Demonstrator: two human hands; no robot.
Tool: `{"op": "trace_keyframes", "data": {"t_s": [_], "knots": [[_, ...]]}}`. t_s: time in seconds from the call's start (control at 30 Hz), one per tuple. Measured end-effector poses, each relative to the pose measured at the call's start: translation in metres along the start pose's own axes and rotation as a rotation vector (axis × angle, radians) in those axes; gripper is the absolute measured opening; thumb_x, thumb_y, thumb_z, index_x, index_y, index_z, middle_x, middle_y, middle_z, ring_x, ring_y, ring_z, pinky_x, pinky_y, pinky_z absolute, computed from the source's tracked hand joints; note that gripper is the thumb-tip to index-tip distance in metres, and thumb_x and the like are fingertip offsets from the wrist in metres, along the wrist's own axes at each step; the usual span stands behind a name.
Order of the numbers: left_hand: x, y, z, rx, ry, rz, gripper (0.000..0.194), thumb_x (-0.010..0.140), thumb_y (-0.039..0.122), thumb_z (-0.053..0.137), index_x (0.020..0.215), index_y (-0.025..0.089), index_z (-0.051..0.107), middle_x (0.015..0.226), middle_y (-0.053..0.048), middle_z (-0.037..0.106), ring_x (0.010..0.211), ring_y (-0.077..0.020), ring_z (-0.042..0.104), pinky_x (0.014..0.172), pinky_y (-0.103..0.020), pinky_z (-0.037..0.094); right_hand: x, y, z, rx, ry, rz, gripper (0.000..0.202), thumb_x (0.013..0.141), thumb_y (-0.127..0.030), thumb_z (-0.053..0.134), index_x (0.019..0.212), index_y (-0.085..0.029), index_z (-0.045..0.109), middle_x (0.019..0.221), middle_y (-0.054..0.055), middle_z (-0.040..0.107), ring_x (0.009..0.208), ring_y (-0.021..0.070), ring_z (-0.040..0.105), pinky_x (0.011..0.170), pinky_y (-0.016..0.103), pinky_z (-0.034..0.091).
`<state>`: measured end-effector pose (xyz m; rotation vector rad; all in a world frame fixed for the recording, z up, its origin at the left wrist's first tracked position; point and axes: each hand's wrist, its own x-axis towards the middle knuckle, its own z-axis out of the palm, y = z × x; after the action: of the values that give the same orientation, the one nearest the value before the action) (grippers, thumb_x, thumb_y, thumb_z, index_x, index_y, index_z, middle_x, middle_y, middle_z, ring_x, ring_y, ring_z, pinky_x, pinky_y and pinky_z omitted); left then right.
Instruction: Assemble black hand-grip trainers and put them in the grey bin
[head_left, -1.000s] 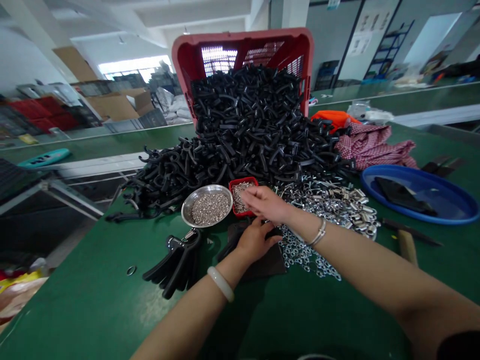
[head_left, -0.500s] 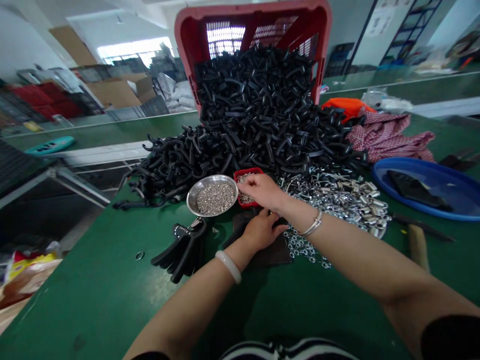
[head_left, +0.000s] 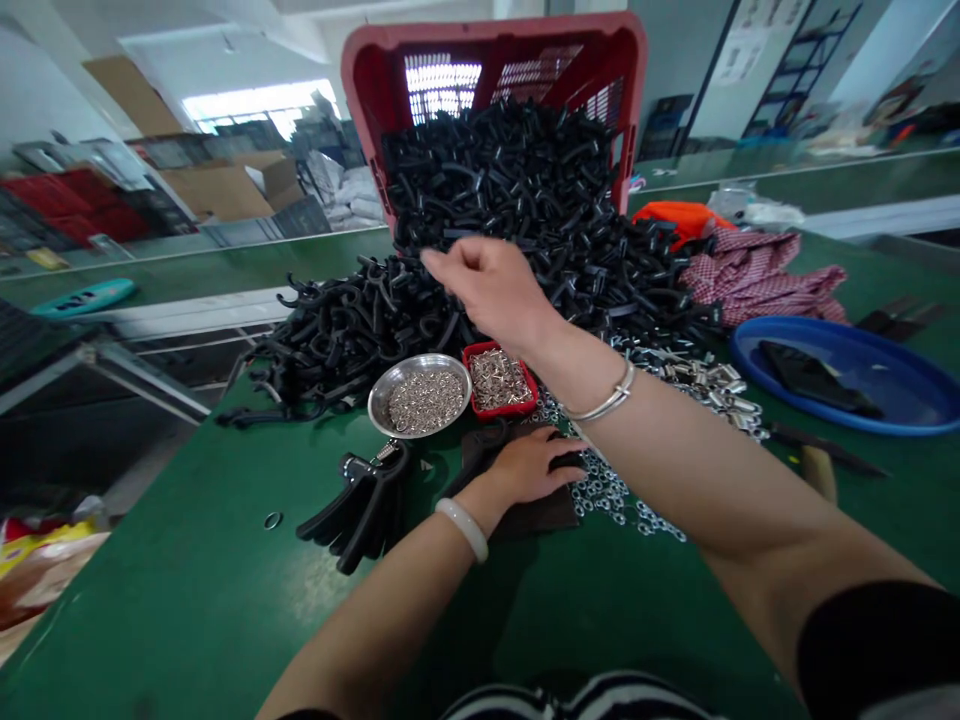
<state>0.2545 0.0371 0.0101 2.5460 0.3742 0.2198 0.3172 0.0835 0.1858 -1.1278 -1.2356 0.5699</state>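
Observation:
My left hand is low over a dark flat plate, its fingers and thumb around a black curved plastic handle that the hand partly covers. Raised in front of the black heap is my right hand, fingers curled and pinched together; whatever is between the tips is too small to make out. Below it stands a red tray of small metal pins, beside a metal bowl of small metal pieces. Several black hand grips, one with a visible spring, lie in a bunch at the left.
A red crate lies tipped, spilling black handles over the green table. Metal rings and sleeves are scattered right. A blue lid holds a phone. Near it are a wooden handle and checked cloth.
My right hand has risen from the red tray to in front of the black heap, uncovering the pins. My left hand stays over the plate, its fingers reaching slightly farther right.

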Motion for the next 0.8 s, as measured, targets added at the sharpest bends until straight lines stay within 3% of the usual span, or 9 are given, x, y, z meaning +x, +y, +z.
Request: {"op": "trace_keyframes", "data": {"t_s": [0.07, 0.13, 0.23, 0.33, 0.43, 0.53, 0.63, 0.73, 0.8], "knots": [[0.000, -0.005, -0.001, -0.152, 0.061, 0.004, 0.042, 0.079, 0.049, 0.051, 0.117, 0.031, 0.054, 0.121, -0.004, 0.051, 0.104, -0.0212, 0.052, 0.086, -0.034, 0.044, 0.007, -0.010, 0.001, -0.042, 0.016, -0.114, 0.036, 0.089, -0.043, 0.034, 0.065, -0.016, 0.038, 0.061, -0.006, 0.031, 0.054, 0.0014, 0.037, 0.053, 0.016, 0.029], [-0.001, -0.010, -0.002, -0.375, 0.087, -0.043, 0.043, 0.079, 0.048, 0.050, 0.118, 0.028, 0.054, 0.106, -0.005, 0.059, 0.087, -0.0170, 0.058, 0.073, -0.028, 0.048, 0.006, 0.002, -0.009, -0.055, 0.061, -0.157, 0.035, 0.089, -0.042, 0.030, 0.068, -0.016, 0.040, 0.064, -0.006, 0.033, 0.057, 0.0017, 0.040, 0.057, 0.017, 0.031], [-0.006, -0.016, -0.007, -0.781, 0.076, -0.159, 0.050, 0.082, 0.050, 0.043, 0.123, 0.022, 0.048, 0.080, -0.002, 0.059, 0.052, -0.0078, 0.050, 0.045, -0.018, 0.041, -0.005, 0.053, -0.032, -0.042, 0.169, -0.089, 0.025, 0.078, -0.040, 0.049, 0.069, -0.019, 0.039, 0.061, -0.007, 0.035, 0.053, 0.0049, 0.038, 0.053, 0.018, 0.035], [-0.016, -0.018, -0.015, -1.134, 0.109, -0.203, 0.054, 0.080, 0.053, 0.044, 0.124, 0.021, 0.046, 0.089, -0.005, 0.059, 0.048, -0.0043, 0.045, 0.037, -0.014, 0.033, -0.017, 0.103, -0.053, -0.089, 0.385, 0.134, 0.013, 0.074, -0.031, 0.042, 0.071, -0.022, 0.033, 0.059, -0.007, 0.034, 0.052, 0.0076, 0.039, 0.054, 0.020, 0.039], [-0.027, -0.016, -0.022, -1.414, 0.103, -0.261, 0.056, 0.079, 0.055, 0.046, 0.124, 0.022, 0.045, 0.100, -0.010, 0.059, 0.049, -0.0040, 0.046, 0.035, -0.012, 0.030, -0.029, 0.134, -0.064, -0.167, 0.464, 0.213, 0.008, 0.067, -0.023, 0.038, 0.074, -0.022, 0.033, 0.062, -0.006, 0.035, 0.056, 0.0096, 0.043, 0.059, 0.022, 0.041], [-0.037, -0.014, -0.026, -1.608, 0.083, -0.361, 0.056, 0.079, 0.054, 0.047, 0.125, 0.022, 0.044, 0.101, -0.012, 0.061, 0.049, -0.0039, 0.045, 0.034, -0.010, 0.027, -0.043, 0.152, -0.070, -0.272, 0.436, 0.253, 0.017, 0.060, -0.019, 0.041, 0.077, -0.020, 0.041, 0.067, -0.003, 0.042, 0.065, 0.0134, 0.046, 0.065, 0.027, 0.040], [-0.045, -0.013, -0.028, -1.747, 0.113, -0.459, 0.053, 0.081, 0.054, 0.045, 0.121, 0.019, 0.046, 0.101, -0.014, 0.061, 0.048, -0.0029, 0.043, 0.033, -0.008, 0.026, -0.061, 0.158, -0.075, -0.400, 0.318, 0.270, 0.019, 0.057, -0.016, 0.046, 0.074, -0.017, 0.052, 0.074, 0.002, 0.050, 0.076, 0.0184, 0.048, 0.076, 0.034, 0.039], [-0.050, -0.011, -0.031, -1.805, 0.195, -0.568, 0.050, 0.080, 0.056, 0.045, 0.108, 0.015, 0.052, 0.095, -0.013, 0.062, 0.048, -0.0020, 0.043, 0.033, -0.007, 0.027, -0.080, 0.144, -0.076, -0.540, 0.245, 0.208, 0.025, 0.058, -0.016, 0.054, 0.082, -0.016, 0.059, 0.096, 0.010, 0.054, 0.100, 0.0263, 0.044, 0.090, 0.041, 0.029], [-0.051, -0.007, -0.034, -1.796, 0.265, -0.627, 0.048, 0.079, 0.055, 0.047, 0.100, 0.013, 0.053, 0.087, -0.010, 0.061, 0.047, -0.0020, 0.043, 0.032, -0.008, 0.027, -0.093, 0.125, -0.072, -0.722, 0.167, 0.033, 0.031, 0.066, -0.023, 0.058, 0.096, -0.016, 0.059, 0.114, 0.013, 0.048, 0.111, 0.0293, 0.036, 0.094, 0.042, 0.024]]}}
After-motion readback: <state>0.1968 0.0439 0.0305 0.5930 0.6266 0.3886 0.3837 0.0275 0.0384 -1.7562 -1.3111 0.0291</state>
